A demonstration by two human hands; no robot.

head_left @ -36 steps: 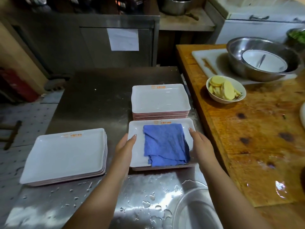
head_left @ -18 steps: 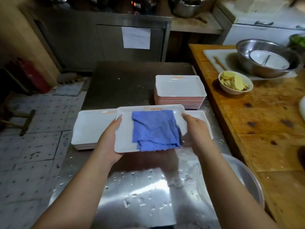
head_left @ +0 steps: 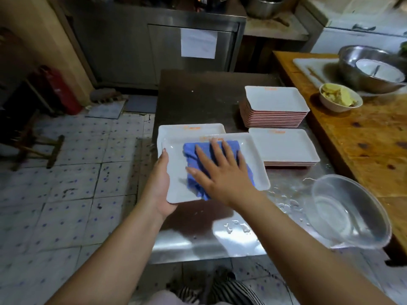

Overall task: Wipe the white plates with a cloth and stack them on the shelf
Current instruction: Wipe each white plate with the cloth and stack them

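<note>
Blue folded cloth (head_left: 218,166) is lying on a white rectangular plate (head_left: 176,172), pressed flat under the right hand (head_left: 222,172), fingers spread. Left hand (head_left: 159,183) is gripping the plate's left edge, fingers underneath hidden. Plate is hovering over a partly covered white plate stack (head_left: 189,128) at the steel table's (head_left: 198,95) left edge.

A working restaurant kitchen: a wet stainless steel table (head_left: 198,243) carries stacks of identical white plates (head_left: 275,106), beside a worn wooden chopping table (head_left: 374,139) with a steel mixing bowl (head_left: 352,69), steel cabinets (head_left: 136,47), a red fire extinguisher (head_left: 59,91) and a stained tiled floor (head_left: 66,194).
</note>
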